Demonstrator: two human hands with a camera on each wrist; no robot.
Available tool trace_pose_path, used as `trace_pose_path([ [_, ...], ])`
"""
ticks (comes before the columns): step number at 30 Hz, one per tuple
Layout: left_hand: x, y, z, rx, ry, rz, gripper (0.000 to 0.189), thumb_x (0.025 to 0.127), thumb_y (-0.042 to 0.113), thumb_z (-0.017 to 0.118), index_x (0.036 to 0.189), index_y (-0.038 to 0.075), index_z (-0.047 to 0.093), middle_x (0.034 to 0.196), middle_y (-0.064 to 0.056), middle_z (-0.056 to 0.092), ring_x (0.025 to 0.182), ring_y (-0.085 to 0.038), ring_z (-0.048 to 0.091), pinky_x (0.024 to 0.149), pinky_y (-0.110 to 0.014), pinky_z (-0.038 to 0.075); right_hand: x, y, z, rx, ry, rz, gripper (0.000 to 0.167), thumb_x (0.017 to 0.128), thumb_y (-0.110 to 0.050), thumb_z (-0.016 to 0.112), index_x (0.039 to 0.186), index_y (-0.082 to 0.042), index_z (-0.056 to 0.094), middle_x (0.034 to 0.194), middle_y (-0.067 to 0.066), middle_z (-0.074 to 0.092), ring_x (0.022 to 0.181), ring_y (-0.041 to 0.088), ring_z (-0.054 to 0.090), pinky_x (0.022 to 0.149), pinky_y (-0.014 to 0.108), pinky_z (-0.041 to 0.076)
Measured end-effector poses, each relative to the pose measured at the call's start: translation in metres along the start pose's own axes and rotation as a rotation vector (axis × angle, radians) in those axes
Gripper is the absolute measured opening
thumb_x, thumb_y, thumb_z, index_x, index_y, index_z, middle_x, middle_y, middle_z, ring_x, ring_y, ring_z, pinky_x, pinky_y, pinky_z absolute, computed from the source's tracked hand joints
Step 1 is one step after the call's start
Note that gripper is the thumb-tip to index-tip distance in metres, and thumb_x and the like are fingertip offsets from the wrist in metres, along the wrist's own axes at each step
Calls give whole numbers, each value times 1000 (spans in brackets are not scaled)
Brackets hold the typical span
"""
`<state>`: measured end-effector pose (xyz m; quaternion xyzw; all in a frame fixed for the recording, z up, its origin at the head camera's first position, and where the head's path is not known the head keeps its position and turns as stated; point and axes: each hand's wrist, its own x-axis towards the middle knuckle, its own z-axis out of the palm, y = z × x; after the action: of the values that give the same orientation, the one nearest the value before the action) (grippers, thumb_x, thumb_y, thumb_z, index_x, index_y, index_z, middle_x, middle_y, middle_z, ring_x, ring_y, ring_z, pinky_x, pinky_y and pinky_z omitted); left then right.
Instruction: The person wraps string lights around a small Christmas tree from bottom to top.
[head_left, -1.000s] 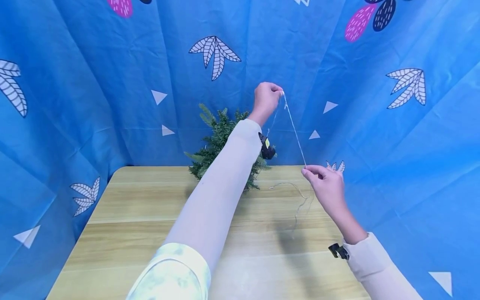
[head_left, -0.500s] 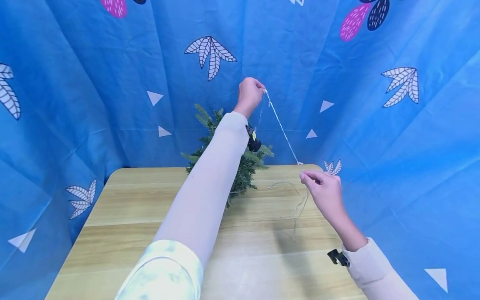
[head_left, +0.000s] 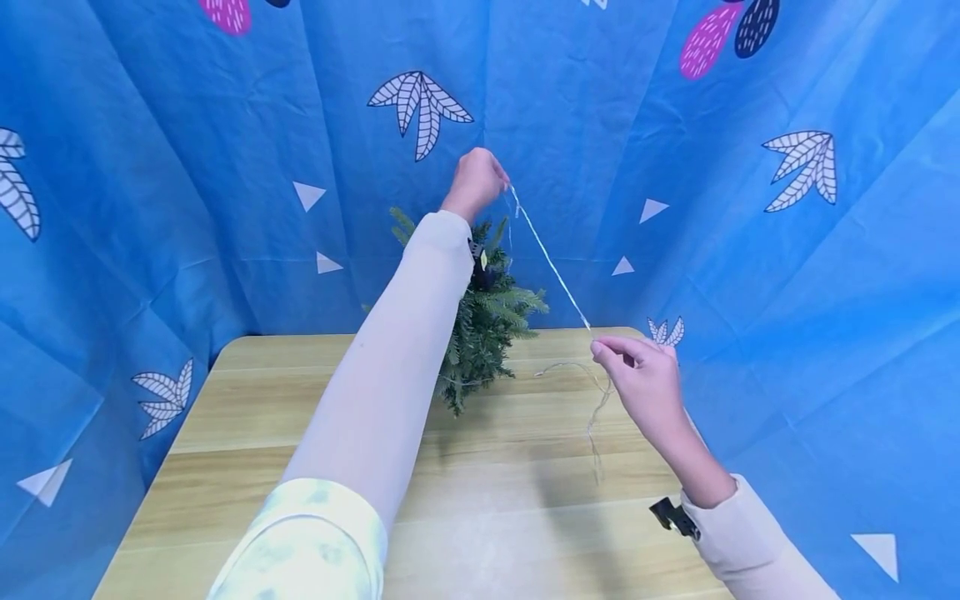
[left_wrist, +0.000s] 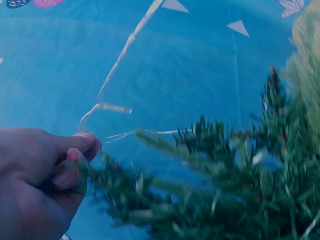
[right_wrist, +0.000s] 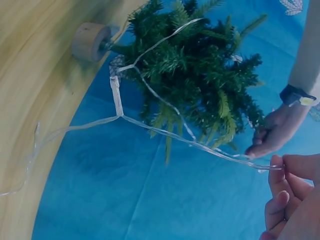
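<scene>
A string of fairy lights [head_left: 551,265] on thin clear wire stretches slantwise between my two hands. My left hand [head_left: 476,182] pinches its upper end, beside the upper part of a small artificial Christmas tree [head_left: 487,333]. In the left wrist view a small clear bulb [left_wrist: 116,108] sticks out from the wire just past the fingertips. Lower and to the right, my right hand [head_left: 641,383] pinches the wire between thumb and forefinger. From there a loose tail of wire hangs over the table. More wire lies against the branches in the right wrist view. My left forearm hides part of the tree.
The tree stands on a round wooden base [right_wrist: 90,42] toward the back of the wooden table [head_left: 247,400]. A blue patterned curtain [head_left: 585,100] hangs close behind and at both sides.
My left hand has moved left, behind the tree's right side, drawing the lights along. My right hand has shifted slightly left and still pinches the wire.
</scene>
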<state>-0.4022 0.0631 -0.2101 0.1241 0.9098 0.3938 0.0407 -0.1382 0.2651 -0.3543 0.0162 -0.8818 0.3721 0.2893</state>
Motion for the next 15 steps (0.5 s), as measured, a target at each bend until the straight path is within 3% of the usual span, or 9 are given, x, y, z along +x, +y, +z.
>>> trace_pose_path([
  [7,0,-14,-10,41,-73,-40,24,103,12,57,122,10,72,137,-1,62,126,-17,54,101,-31,49,3,-7,1,47,3,-11,16,95,-18,72,101,-6,79,83,7,73,72,8,49,84,35,21],
  [15,-6,-23,-17,-68,-65,-51,25,102,13,60,123,6,71,129,-5,64,92,-14,59,88,-30,50,5,-13,2,63,-4,-12,16,96,-21,71,98,-7,79,81,5,71,73,10,48,86,37,20],
])
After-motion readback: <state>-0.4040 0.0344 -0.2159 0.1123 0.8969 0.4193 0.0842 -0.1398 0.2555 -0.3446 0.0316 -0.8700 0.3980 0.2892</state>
